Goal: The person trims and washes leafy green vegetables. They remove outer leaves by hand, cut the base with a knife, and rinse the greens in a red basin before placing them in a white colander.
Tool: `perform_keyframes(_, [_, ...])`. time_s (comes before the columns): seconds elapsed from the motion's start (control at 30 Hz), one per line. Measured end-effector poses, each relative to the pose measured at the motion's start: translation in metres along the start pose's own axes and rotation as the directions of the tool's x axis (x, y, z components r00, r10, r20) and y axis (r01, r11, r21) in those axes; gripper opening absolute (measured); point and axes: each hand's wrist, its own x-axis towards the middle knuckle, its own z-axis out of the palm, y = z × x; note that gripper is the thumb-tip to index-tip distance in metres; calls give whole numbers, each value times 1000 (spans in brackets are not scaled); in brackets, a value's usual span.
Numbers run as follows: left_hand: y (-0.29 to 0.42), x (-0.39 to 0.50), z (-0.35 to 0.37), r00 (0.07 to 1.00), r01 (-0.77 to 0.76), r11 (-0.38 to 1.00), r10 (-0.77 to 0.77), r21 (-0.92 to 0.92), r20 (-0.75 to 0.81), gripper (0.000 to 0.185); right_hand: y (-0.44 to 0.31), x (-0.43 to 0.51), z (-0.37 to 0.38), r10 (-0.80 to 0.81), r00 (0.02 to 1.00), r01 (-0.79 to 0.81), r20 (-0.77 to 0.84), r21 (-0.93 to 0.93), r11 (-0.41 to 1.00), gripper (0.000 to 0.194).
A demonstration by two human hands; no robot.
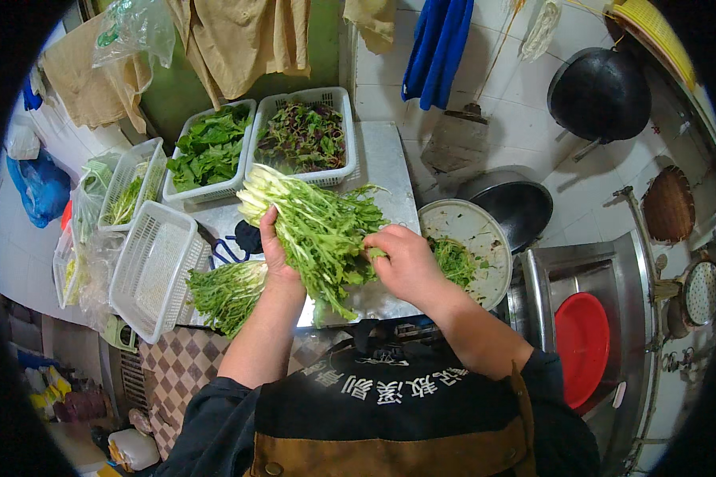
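Observation:
My left hand [281, 253] grips a large bunch of frilly-leaved greens [325, 229] near its pale stems, holding it above the metal table [388, 158]. At the bunch's leafy end, the curled fingers of my right hand [407, 256] pinch a leaf tip [377, 253]. A second bunch of similar greens [230, 293] lies on the table by my left forearm. Blue-handled scissors [230, 251] rest beside a dark bundle [249, 237], their blades not visible. Right of my right hand, a round pale basin [494, 262] contains loose green scraps [453, 259].
Behind the bunch stand white plastic baskets of broad green leaves [210, 149] and purple-green leaves [304, 134]. A white basket [152, 271] tilts at the table's left. To the right are a dark wok [516, 208] and a steel sink [537, 292] with a red basin [582, 352].

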Motion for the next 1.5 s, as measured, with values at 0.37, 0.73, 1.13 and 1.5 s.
perform_keyframes(0.37, [-6, 1, 0, 999, 2, 998, -5, -67, -48, 47, 12, -7, 21, 690, 683, -321, 239, 947, -11, 16])
perform_keyframes(0.73, [1, -7, -9, 994, -1, 999, -3, 35, 109, 49, 3, -6, -23, 553, 785, -569, 281, 681, 462, 19])
perform_keyframes(1.13, [-25, -20, 8, 975, -84, 804, -55, 588, 214, 67, -5, 33, 21, 147, 989, -144, -17, 114, 983, 36])
perform_keyframes(1.5, [-19, -18, 10, 986, 166, 775, -152, 610, -75, 41, 6, 63, -3, 286, 799, -416, 529, 143, 898, 24])
